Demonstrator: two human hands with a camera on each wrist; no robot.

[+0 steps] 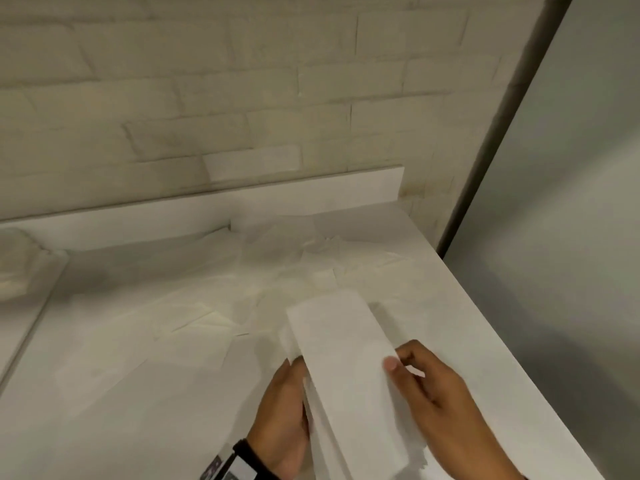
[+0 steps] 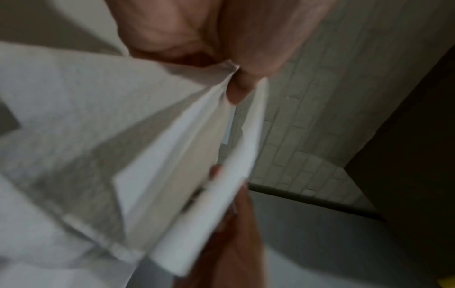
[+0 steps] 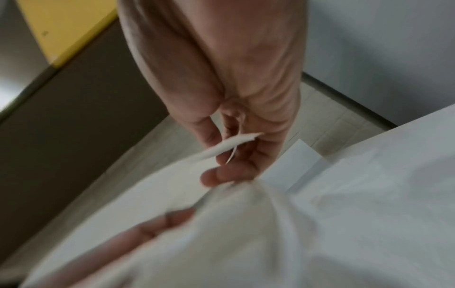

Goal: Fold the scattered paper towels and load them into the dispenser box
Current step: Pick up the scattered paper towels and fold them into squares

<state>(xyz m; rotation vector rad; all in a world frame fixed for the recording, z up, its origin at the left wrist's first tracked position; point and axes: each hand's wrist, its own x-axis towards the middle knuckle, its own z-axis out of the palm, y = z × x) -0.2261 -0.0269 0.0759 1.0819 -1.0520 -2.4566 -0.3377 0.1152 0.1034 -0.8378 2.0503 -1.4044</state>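
Observation:
A long folded white paper towel (image 1: pixel 343 368) is held above the white counter (image 1: pixel 138 393) at the lower middle of the head view. My left hand (image 1: pixel 287 410) grips its left edge, thumb on top. My right hand (image 1: pixel 426 379) pinches its right edge between thumb and fingers. In the left wrist view the folded paper towel (image 2: pixel 197 165) shows as layered flaps under my left hand (image 2: pixel 236 85). The right wrist view has my right hand (image 3: pixel 229 152) pinching a thin edge of paper towel (image 3: pixel 221 148). Several loose paper towels (image 1: pixel 277 271) lie scattered further back on the counter. No dispenser box shows.
A white brick wall (image 1: pixel 207 98) rises behind the counter, with a white backsplash ledge (image 1: pixel 242 202) along it. A grey panel (image 1: pixel 571 202) with a dark edge strip stands at the right, close to the counter's right edge. A sink-like recess (image 1: pixel 17 271) lies at far left.

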